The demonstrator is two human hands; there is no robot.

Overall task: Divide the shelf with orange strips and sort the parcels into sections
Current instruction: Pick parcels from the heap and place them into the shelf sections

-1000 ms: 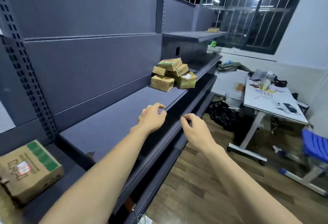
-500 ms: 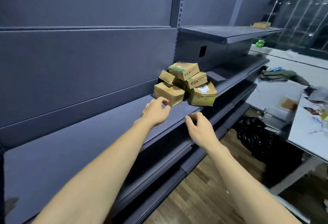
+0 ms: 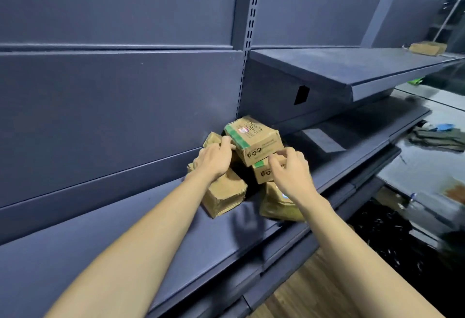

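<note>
A pile of several brown cardboard parcels sits on the dark grey shelf, against the back panel. The top parcel has a green tape band and lies tilted. My left hand touches its left end, fingers curled at the green band. My right hand reaches its lower right edge, fingertips pinched over a smaller parcel beneath. A flat parcel lies under my left wrist. A tan padded bag sits below my right wrist. No orange strips are in view.
A higher shelf juts out to the right, with one more parcel at its far end. A slotted upright divides the back panels. Dark clothing lies on a surface at the right. Wooden floor shows below.
I have moved closer to the pile. Both hands travelled from the shelf's front edge up to the parcels and now touch the top ones.
</note>
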